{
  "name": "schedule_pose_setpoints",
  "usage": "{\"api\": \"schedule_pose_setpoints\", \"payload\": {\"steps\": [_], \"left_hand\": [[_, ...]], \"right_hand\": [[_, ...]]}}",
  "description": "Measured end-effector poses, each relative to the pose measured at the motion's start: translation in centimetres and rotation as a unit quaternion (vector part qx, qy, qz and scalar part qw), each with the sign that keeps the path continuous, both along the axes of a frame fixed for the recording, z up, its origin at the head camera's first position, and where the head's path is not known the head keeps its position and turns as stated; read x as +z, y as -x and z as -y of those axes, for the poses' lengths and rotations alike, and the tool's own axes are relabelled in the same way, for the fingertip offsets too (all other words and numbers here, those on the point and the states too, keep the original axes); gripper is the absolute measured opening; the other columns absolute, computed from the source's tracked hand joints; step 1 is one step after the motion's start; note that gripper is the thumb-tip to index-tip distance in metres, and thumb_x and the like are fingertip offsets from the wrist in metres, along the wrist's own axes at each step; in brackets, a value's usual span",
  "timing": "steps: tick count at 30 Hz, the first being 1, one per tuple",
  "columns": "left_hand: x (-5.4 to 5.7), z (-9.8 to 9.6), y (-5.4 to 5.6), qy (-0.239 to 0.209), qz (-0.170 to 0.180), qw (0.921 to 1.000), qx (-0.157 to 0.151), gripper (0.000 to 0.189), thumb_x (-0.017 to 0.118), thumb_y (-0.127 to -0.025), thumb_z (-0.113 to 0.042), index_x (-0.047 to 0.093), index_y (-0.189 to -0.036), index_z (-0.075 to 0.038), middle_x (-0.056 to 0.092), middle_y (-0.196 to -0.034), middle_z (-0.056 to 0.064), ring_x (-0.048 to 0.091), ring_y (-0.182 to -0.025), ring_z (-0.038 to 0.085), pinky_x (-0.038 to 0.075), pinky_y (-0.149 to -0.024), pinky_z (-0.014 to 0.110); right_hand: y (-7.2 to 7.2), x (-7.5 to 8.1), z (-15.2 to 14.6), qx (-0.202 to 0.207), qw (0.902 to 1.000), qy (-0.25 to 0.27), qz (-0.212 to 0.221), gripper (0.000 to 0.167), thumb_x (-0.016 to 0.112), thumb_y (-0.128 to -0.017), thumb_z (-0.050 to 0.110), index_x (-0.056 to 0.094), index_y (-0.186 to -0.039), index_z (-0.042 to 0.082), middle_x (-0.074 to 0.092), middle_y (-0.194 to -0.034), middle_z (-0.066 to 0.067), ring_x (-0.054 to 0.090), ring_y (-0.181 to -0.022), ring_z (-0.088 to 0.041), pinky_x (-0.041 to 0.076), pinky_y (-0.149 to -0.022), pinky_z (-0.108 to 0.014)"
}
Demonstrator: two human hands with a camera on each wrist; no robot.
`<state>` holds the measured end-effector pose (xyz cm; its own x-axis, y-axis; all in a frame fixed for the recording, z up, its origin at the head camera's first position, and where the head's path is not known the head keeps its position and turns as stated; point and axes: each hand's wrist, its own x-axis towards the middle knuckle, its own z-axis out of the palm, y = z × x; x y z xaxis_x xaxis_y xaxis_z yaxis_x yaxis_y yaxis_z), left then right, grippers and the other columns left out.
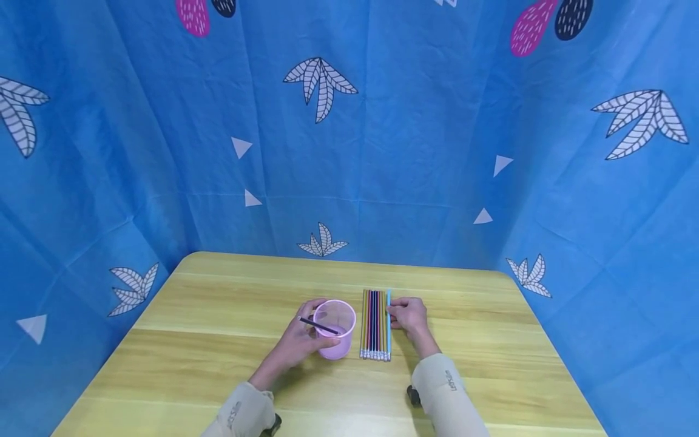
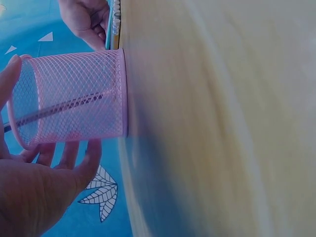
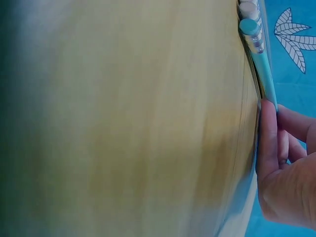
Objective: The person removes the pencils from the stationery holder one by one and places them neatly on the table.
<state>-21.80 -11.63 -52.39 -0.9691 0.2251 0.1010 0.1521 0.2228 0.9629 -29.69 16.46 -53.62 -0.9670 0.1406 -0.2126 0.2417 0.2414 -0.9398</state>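
My left hand (image 1: 299,340) grips a pink mesh pencil cup (image 2: 74,98) from its left side, fingers and thumb around the wall. The cup stands on the table, and one dark pencil (image 1: 317,325) leans inside it with its end sticking out over the rim toward the left. To the right of the cup lies a row of several pencils (image 1: 374,321), side by side, eraser ends toward me. At the row's right edge my right hand (image 1: 411,314) pinches a light blue pencil (image 3: 265,76) between thumb and fingers, around the middle of its length.
The wooden table (image 1: 218,358) has rounded far corners. A blue patterned curtain (image 1: 415,121) hangs behind it and along both sides. Dark straps or devices show under both light sleeves (image 1: 448,388).
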Motion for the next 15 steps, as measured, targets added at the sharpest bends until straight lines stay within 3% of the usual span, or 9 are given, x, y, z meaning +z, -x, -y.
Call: {"api": "schedule_pose_setpoints", "payload": {"steps": [15], "left_hand": [[0.19,-0.07,-0.14,-0.001,-0.005,1.0,0.003,0.094,0.093,-0.074,-0.025,0.043,-0.153,-0.016,0.052,-0.149,0.014,0.053,-0.135,0.037,0.043,-0.114,0.064]], "right_hand": [[-0.12,0.35,0.58,-0.01,0.9998,-0.015,-0.006,0.025,0.069,-0.093,-0.002,0.069,-0.116,-0.011,0.073,-0.09,-0.02,0.067,-0.069,-0.019,0.065,-0.063,-0.031]]}}
